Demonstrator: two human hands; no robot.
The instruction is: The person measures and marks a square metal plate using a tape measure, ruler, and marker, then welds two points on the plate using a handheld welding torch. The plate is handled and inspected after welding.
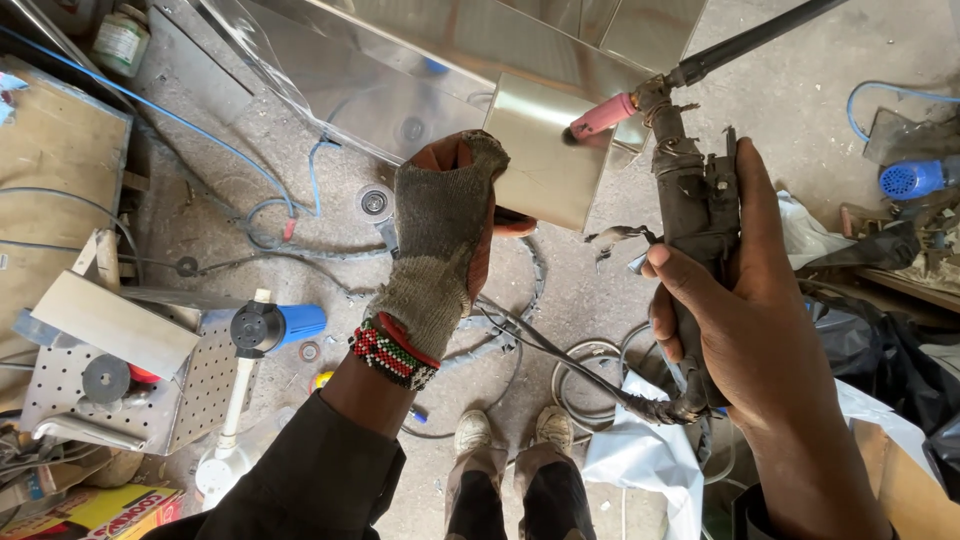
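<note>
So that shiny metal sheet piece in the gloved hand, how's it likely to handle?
The metal sheet looks thin, so probably light and slightly springy. Its polished face seems slippery, though the left hand wears a knit glove that should help. The edges may be sharp.

One torch [690, 215], perhaps two grinders [275, 326].

left hand [445, 235] fingertips lying hidden behind metal sheet piece [545, 160] | torch hose [750, 40] running off top edge above sheet | yellow box [100, 510] being cut by bottom edge, far below-left of sheet | blue motor [915, 178] partly blocked, right of sheet
</note>
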